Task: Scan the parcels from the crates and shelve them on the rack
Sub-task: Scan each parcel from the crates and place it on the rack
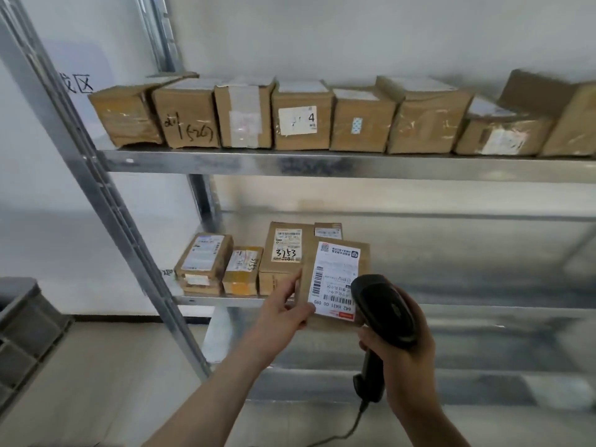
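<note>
Parcel held up for scanning in front of the rack's lower shelf [206, 300].
The left hand [283, 312] pinches the labelled parcel [335, 282] at its lower left corner, long axis upright; just right, touching it, the right hand [403, 353] wraps the barcode scanner [383, 311], its head against the label.

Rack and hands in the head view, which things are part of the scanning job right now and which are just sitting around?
In use: held parcel, left hand, scanner, right hand, rack.
Idle: top-shelf boxes, box marked 3753, grey crate.
</note>
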Action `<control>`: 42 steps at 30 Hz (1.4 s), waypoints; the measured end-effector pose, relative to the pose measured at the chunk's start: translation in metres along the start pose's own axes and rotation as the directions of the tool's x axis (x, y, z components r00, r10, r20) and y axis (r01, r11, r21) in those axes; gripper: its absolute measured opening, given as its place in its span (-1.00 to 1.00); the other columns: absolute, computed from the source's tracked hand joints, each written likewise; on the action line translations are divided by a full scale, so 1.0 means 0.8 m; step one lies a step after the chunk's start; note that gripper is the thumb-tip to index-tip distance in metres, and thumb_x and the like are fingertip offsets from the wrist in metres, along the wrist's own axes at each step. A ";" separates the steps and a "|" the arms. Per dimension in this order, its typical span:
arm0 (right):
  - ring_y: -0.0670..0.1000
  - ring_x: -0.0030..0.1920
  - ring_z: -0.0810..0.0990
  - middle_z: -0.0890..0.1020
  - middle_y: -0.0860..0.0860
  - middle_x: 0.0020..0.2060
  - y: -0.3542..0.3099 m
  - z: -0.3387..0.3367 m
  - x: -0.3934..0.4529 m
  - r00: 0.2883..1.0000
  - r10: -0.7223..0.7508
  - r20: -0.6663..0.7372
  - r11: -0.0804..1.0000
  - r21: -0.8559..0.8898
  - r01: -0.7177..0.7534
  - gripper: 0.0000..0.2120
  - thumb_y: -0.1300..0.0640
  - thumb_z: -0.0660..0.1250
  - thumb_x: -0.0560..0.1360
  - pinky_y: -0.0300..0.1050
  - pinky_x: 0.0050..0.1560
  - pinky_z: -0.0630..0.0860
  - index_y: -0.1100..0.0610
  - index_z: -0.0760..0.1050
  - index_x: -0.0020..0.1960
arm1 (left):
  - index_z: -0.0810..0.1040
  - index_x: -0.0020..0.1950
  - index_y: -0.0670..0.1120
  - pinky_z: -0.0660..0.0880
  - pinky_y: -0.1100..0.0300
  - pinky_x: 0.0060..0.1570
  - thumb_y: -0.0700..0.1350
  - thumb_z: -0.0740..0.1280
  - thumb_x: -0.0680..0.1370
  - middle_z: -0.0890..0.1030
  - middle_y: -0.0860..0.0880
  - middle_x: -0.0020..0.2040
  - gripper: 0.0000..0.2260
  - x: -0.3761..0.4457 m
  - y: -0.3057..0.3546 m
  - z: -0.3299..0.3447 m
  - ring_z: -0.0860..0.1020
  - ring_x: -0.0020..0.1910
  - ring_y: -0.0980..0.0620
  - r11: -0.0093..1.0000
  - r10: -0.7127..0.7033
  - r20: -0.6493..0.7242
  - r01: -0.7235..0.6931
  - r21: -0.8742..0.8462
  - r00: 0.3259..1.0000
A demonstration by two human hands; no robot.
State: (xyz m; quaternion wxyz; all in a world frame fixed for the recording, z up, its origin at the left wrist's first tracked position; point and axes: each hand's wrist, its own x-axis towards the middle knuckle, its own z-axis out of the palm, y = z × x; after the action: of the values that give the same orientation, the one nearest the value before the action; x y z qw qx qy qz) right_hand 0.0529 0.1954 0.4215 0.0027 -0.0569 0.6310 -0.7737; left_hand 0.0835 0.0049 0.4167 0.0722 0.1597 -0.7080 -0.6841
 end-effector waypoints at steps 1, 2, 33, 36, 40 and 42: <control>0.17 0.06 0.69 0.73 0.05 0.04 0.001 -0.004 0.005 1.000 0.003 -0.013 1.000 -0.012 -0.003 -0.33 0.33 0.47 0.16 0.33 0.11 0.62 -0.04 0.59 0.23 | 0.39 0.43 0.27 0.63 0.12 0.00 -0.27 0.34 0.60 0.64 0.14 0.21 -0.45 0.010 -0.001 0.006 0.66 0.10 0.02 1.000 0.002 0.011 -0.002 0.007 1.000; 0.17 0.05 0.69 0.72 0.05 0.04 0.003 -0.008 0.011 1.000 0.005 -0.026 1.000 -0.018 -0.005 -0.34 0.33 0.47 0.16 0.35 0.11 0.62 -0.06 0.59 0.22 | 0.39 0.45 0.25 0.64 0.09 0.02 -0.29 0.34 0.60 0.63 0.12 0.23 -0.45 0.020 -0.002 0.011 0.66 0.09 0.00 1.000 0.003 0.030 -0.004 0.012 1.000; 0.00 -0.30 0.67 0.73 0.02 -0.16 0.078 -0.128 0.230 0.950 0.311 0.028 0.949 -0.057 -0.309 -0.35 0.40 0.50 0.18 -0.10 -0.36 0.60 0.01 0.60 0.22 | 0.44 0.37 0.04 0.61 0.24 0.11 -0.25 0.39 0.55 0.67 0.11 0.17 -0.57 0.199 -0.075 0.201 0.62 0.13 0.23 0.934 -0.032 -0.086 0.061 0.352 0.996; 0.09 -0.34 0.60 0.71 0.11 -0.22 0.095 -0.136 0.248 0.940 0.335 0.068 0.941 -0.063 -0.331 -0.36 0.53 0.50 0.24 0.02 -0.35 0.53 0.02 0.61 0.21 | 0.41 0.40 0.04 0.58 0.05 0.18 -0.20 0.33 0.57 0.60 0.06 0.23 -0.59 0.201 -0.084 0.215 0.58 0.17 0.10 0.838 0.052 -0.150 0.039 0.544 0.987; 0.01 -0.38 0.62 0.71 0.05 -0.27 0.103 -0.140 0.266 0.920 0.374 0.114 0.926 -0.092 -0.365 -0.39 0.58 0.45 0.32 0.06 -0.25 0.53 0.00 0.60 0.16 | 0.50 0.33 -0.03 0.62 0.05 -0.02 -0.24 0.41 0.47 0.54 -0.04 0.20 -0.57 0.198 -0.093 0.221 0.62 0.04 -0.09 0.500 0.158 -0.142 0.045 0.865 0.977; -0.02 -0.41 0.60 0.69 0.02 -0.33 0.098 -0.138 0.272 0.903 0.396 0.164 0.918 -0.077 -0.389 -0.41 0.61 0.41 0.34 0.04 -0.25 0.50 -0.01 0.60 0.11 | 0.61 0.00 -0.04 0.59 0.06 -0.36 -0.26 0.57 0.23 0.56 -0.05 -0.05 -0.62 0.197 -0.087 0.219 0.62 -0.18 -0.09 0.372 0.214 -0.093 0.006 0.928 0.973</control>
State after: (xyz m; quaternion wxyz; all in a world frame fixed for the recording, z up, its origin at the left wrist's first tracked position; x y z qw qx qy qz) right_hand -0.1785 0.2704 0.3418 0.2128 0.0032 0.6432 -0.7355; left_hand -0.1118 0.1186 0.3200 0.0836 0.1946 -0.9660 -0.1481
